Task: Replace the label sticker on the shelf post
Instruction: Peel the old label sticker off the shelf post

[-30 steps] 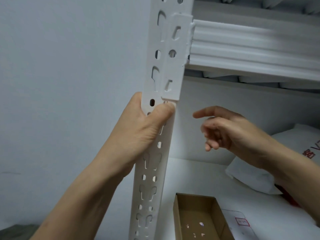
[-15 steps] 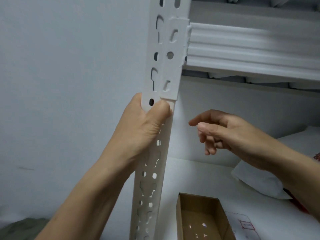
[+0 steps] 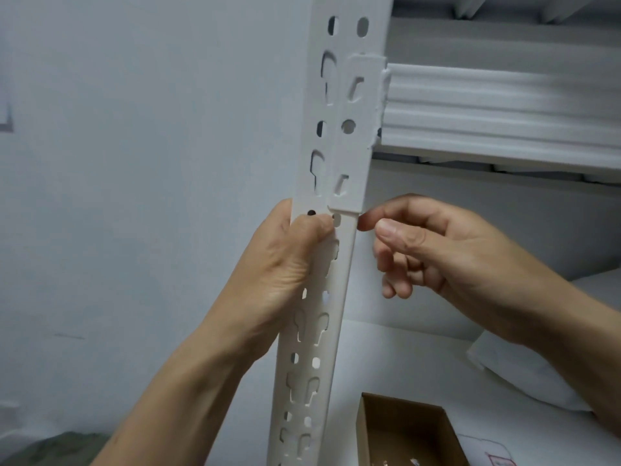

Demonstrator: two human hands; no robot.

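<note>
You are gripping the shelf post (image 3: 337, 307) with your left hand (image 3: 285, 264) while your right hand (image 3: 453, 253) is resting a fingertip at its edge.

The white post is standing upright left of centre, in front of the pale wall. Your left hand is wrapping round it, thumb pressing the front face just under the beam's end plate (image 3: 361, 146). Your right hand is hovering just right of the post, fingers loosely curled and holding nothing, with the index fingertip at the post's right edge. The post is keeping your hands apart. I cannot tell the label sticker from the white metal. A cardboard box (image 3: 403, 428) is sitting near right.
</note>
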